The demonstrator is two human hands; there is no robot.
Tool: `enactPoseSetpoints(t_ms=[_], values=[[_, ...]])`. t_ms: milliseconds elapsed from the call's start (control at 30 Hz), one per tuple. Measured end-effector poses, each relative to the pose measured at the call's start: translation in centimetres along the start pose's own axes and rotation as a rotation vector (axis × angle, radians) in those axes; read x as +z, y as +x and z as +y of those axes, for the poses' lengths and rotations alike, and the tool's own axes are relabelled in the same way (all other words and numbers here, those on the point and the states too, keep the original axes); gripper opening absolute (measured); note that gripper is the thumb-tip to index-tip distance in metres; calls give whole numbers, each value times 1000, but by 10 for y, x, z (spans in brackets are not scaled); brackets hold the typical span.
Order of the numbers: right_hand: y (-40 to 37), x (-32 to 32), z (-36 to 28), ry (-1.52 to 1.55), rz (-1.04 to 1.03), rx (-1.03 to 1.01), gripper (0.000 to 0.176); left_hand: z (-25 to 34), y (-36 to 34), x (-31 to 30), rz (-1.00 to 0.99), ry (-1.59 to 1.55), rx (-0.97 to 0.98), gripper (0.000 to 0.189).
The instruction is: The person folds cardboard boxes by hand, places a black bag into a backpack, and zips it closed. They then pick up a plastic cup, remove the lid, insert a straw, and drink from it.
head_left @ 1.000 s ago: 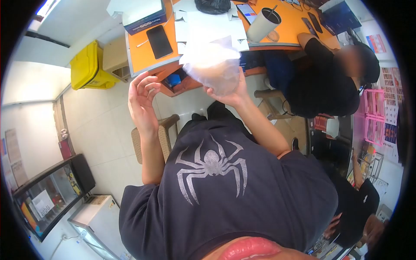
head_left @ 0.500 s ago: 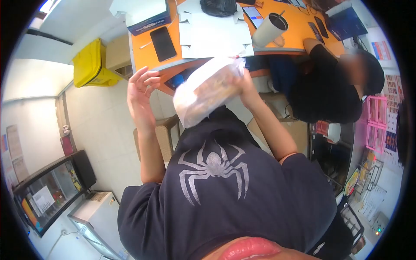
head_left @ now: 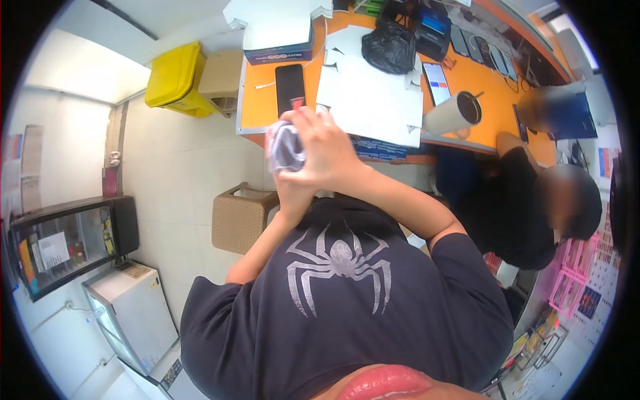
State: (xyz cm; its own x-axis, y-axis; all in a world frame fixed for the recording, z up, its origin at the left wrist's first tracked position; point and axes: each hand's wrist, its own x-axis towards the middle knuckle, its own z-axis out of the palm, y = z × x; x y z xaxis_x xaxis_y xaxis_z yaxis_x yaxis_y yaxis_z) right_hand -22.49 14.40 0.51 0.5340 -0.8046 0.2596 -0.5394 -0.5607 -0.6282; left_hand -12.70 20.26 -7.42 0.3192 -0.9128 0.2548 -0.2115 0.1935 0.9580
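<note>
A crumpled, translucent plastic bag [head_left: 287,150] is bunched up between my two hands, in front of the table's near edge. My right hand [head_left: 328,148] wraps round its right side, with the fingers curled over the top. My left hand [head_left: 294,189] grips it from below and behind, mostly covered by the right one. A small red piece [head_left: 297,103] pokes out above the right fingers; I cannot make out what it is. Just beyond my hands lies a black phone [head_left: 290,87] on the orange table [head_left: 257,120].
White cardboard sheets [head_left: 373,100] lie on the table under a black plastic bag [head_left: 390,48]. A tumbler [head_left: 453,113] and a lit phone [head_left: 437,83] are farther right. A seated person [head_left: 500,200] is at the right. A brown stool [head_left: 240,223] stands to my left, a yellow bin [head_left: 175,79] beyond.
The plastic bag, held out by my right hand alone, has moved left and is now bunched. My left hand has gone from open and apart to gripping it. The view has shifted.
</note>
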Motion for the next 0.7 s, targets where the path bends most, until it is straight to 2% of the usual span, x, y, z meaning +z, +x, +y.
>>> enactPoseSetpoints(t_ms=[133, 233, 500, 700], values=[[31, 22, 1, -17, 2, -133, 80, -25, 18, 0, 235, -96, -101, 88], [42, 19, 0, -41, 57, -200, 85, -53, 30, -6, 334, -83, -123, 85], [39, -21, 13, -69, 121, -221, 95, -90, 28, 9, 349, -53, -162, 77], [48, 9, 28, -13, 72, -225, 94, -97, 29, 17, 377, 22, -117, 72]])
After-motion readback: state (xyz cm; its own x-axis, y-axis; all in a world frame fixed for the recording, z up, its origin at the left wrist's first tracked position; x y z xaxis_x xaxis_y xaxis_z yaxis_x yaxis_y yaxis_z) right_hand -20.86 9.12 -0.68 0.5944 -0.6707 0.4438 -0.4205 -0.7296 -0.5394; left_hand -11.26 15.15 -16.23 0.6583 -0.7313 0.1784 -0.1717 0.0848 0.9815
